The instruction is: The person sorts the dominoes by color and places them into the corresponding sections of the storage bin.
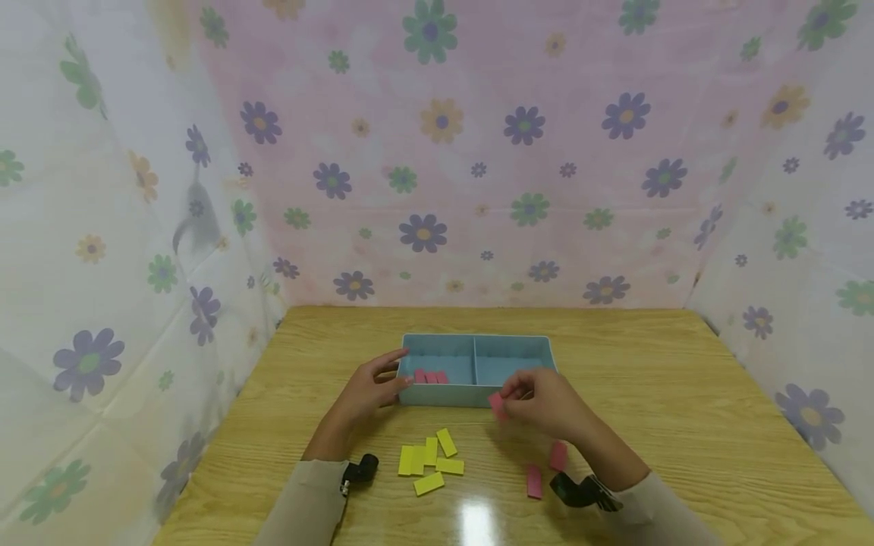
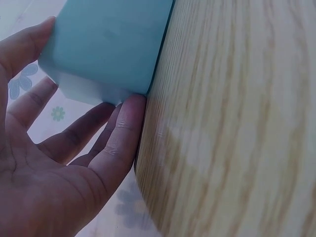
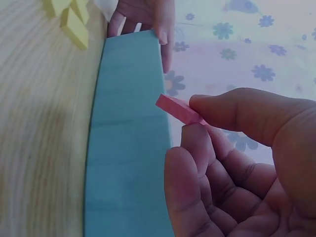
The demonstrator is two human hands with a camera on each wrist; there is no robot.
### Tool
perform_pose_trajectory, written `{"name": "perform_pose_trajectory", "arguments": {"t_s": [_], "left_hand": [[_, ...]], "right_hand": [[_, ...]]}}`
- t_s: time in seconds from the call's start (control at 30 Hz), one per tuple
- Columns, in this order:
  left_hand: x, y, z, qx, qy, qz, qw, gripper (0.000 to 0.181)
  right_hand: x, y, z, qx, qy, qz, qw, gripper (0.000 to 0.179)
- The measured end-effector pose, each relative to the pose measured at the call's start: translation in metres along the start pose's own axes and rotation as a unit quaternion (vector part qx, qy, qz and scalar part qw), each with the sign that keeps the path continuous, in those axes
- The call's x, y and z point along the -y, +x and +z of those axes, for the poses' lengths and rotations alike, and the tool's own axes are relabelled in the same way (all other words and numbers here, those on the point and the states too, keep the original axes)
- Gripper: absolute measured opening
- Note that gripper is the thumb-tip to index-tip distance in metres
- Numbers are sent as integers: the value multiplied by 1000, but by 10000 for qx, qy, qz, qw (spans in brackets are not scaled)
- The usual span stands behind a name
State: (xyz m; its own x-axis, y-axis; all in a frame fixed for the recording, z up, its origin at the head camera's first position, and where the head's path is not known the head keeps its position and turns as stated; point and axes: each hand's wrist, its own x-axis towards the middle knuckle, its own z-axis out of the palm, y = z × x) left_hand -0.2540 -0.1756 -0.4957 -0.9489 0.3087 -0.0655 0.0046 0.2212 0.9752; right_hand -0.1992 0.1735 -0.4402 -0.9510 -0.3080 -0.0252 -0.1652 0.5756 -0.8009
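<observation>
A light blue two-compartment box (image 1: 437, 395) stands on the table, with three pink blocks (image 1: 432, 377) in its left compartment. My left hand (image 1: 369, 390) holds the box by its left end, thumb at the front corner and a finger near the back one. In the left wrist view its fingertips touch the box wall (image 2: 108, 44). Between thumb and fingertips my right hand (image 1: 546, 400) pinches a flat pink block (image 3: 178, 109), just in front of the box's right half. The right wrist view shows this block tilted, above the rim.
Several yellow blocks (image 1: 429, 484) lie flat in front of the box, toward the left. Two more pink blocks (image 1: 535, 481) lie near the right wrist. Flower-patterned cloth (image 1: 437, 167) encloses the wooden table (image 1: 649, 364) at the back and sides.
</observation>
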Motion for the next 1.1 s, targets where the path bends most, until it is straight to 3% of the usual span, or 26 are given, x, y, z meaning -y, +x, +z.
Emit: {"name": "perform_pose_trajectory", "arguments": {"t_s": [0.27,0.5,0.9,1.1], "left_hand": [[0,-1,2,-19,-33,-7,10000,68],[-1,0,1,-30,-41,-41,10000,68],[0,1,2,43,36,36,10000,66],[0,2,0,2,1,17,10000,66]], "right_hand": [[7,8,-3,-28,222,180,9996,10],[12,19,-5,-151,295,126,9994,12],[18,32,-2,-217,936,207,9952,14],[24,40,0,-256,948,160,9950,17]]}}
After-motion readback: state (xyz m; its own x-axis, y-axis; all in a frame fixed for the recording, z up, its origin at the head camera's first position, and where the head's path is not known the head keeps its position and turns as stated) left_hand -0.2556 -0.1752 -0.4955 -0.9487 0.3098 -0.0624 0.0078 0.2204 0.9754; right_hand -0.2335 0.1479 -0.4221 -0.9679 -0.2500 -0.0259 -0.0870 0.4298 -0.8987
